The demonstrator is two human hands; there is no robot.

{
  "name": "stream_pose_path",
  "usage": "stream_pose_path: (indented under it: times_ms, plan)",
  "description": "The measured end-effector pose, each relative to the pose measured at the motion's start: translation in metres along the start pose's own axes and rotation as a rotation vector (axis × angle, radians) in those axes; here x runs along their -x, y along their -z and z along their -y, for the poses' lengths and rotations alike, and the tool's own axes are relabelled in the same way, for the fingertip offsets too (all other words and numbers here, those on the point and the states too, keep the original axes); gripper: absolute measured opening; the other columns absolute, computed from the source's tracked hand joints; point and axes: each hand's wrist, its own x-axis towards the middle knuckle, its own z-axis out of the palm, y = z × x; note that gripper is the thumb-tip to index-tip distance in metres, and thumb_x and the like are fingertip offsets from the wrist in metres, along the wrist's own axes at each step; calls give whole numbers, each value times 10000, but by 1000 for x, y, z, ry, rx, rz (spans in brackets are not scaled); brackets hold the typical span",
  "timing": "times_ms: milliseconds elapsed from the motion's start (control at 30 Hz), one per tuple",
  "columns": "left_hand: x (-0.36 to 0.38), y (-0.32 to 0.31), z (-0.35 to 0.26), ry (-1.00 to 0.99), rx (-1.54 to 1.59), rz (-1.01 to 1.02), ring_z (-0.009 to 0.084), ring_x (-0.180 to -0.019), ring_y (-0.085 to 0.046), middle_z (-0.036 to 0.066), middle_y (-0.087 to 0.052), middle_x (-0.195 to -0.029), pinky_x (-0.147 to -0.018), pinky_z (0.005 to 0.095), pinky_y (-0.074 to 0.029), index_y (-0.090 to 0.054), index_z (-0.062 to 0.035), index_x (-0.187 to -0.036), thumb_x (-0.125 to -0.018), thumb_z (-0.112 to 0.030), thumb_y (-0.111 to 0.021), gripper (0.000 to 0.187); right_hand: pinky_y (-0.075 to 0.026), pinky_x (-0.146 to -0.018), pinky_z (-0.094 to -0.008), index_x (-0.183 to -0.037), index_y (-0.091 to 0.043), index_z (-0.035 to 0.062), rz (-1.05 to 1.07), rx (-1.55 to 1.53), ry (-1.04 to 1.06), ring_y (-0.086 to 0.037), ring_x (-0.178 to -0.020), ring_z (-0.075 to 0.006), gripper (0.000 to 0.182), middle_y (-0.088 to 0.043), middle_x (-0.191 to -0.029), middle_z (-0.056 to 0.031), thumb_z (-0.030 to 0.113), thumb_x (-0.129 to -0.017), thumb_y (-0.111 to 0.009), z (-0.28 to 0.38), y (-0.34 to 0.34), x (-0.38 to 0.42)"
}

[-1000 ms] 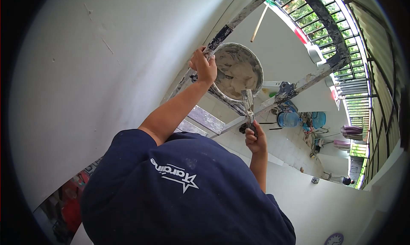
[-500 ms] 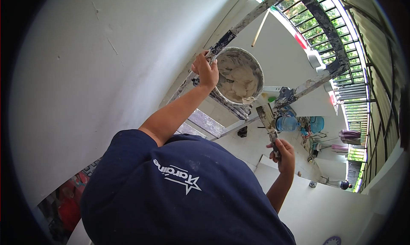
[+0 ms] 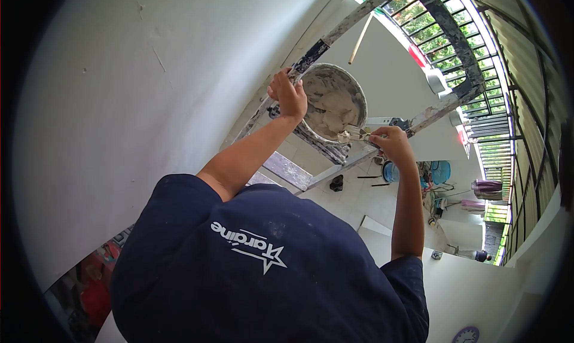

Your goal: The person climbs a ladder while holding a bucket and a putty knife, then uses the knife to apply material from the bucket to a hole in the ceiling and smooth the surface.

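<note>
My left hand point(image 3: 289, 98) is wrapped around the paint-spattered rail of a ladder point(image 3: 314, 55), close beside the bucket's rim. A round bucket point(image 3: 362, 98), its wall smeared, stands at the ladder and holds pale, wet putty point(image 3: 332, 107). My right hand point(image 3: 391, 143) pinches the handle of a putty knife point(image 3: 357, 132). The knife's blade is at the bucket's lower right rim, with a lump of putty around it. Part of the blade's edge is hidden by the putty.
A white wall point(image 3: 143, 104) rises close on my left. Far below on the floor are blue water bottles point(image 3: 439, 172) and cables. A thin stick point(image 3: 360, 39) leans beyond the bucket. Black railings point(image 3: 499, 133) run along the right.
My right hand has moved up and forward, bringing the putty knife from beside the ladder to the bucket's rim. My left hand keeps its hold on the ladder rail.
</note>
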Motion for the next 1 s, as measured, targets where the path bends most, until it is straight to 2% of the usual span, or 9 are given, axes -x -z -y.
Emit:
stream_pose_path:
  times_ms: [233, 367, 500, 567, 633, 733, 867, 967, 1000]
  plan:
    - [-1, 4, -1, 31, 51, 37, 337, -1255, -454, 100, -519, -1212, -1098, 620, -199, -457, -118, -1309, -882, -51, -686, 490, -303, -404, -197, -1091, -728, -34, 229, -648, -186, -525, -509, -55, 256, -648, -713, -33, 161, -927, -705, -42, -24, -2]
    - [-2, 5, 0, 3, 62, 28, 321, -1200, -468, 97, -522, -1192, -1039, 581, -241, -472, -117, -1308, -879, -54, -691, 485, -263, -401, -174, -1142, -716, -10, -190, -909, -16, -542, -557, -40, 291, -657, -729, -28, 167, -916, -762, -35, -39, 28]
    - [-3, 7, -4, 7, 19, 38, 328, -1197, -474, 98, -539, -1209, -1032, 551, -269, -475, -101, -1308, -912, -102, -668, 440, -464, -533, -211, -1172, -725, 40, -731, -467, 169, -634, -652, -76, 287, -720, -827, -42, 164, -919, -774, -32, -76, 38]
    - [-3, 8, -4, 9, 7, 48, 328, -1208, -471, 101, -539, -1220, -1035, 550, -267, -471, -101, -1317, -912, -102, -670, 452, -564, -682, -295, -1154, -735, 46, -800, 34, 477, -747, -825, -221, 264, -768, -938, -141, 118, -902, -770, -35, -96, 27]
    - [0, 7, 0, 16, 6, 63, 328, -1216, -469, 101, -537, -1233, -1035, 550, -266, -467, -101, -1327, -911, -102, -670, 463, -561, -658, -295, -1109, -751, 39, -725, 85, 472, -746, -788, -234, 217, -758, -919, -157, 102, -901, -765, -44, -109, 22]
    - [-4, 6, -1, 20, 8, 59, 325, -1221, -468, 100, -535, -1248, -1037, 548, -264, -462, -102, -1336, -911, -103, -673, 474, -554, -632, -296, -1073, -761, 31, -868, 52, 500, -740, -746, -218, 183, -760, -914, -146, 106, -906, -761, -30, -101, 23]
    - [-2, 7, -1, 36, 9, 72, 320, -1215, -469, 95, -534, -1247, -1038, 545, -260, -461, -105, -1337, -913, -106, -674, 474, -589, -746, -342, -1073, -751, 24, -822, 23, 426, -758, -885, -266, 182, -765, -1001, -151, 106, -911, -753, -11, -81, 22]
    - [-3, 7, 0, -5, -1, 47, 317, -1210, -469, 90, -535, -1237, -1025, 538, -264, -462, -107, -1332, -918, -106, -671, 463, -559, -664, -364, -1086, -753, 53, -756, 41, 523, -730, -722, -274, 209, -746, -882, -154, 154, -903, -748, -15, -86, -3]
    - [-3, 7, 0, -1, 7, 53, 316, -1210, -469, 89, -535, -1235, -1020, 536, -266, -463, -107, -1330, -918, -104, -670, 461, -559, -679, -369, -1076, -754, 58, -645, 97, 473, -731, -741, -290, 216, -743, -875, -160, 169, -892, -750, -17, -88, -8]
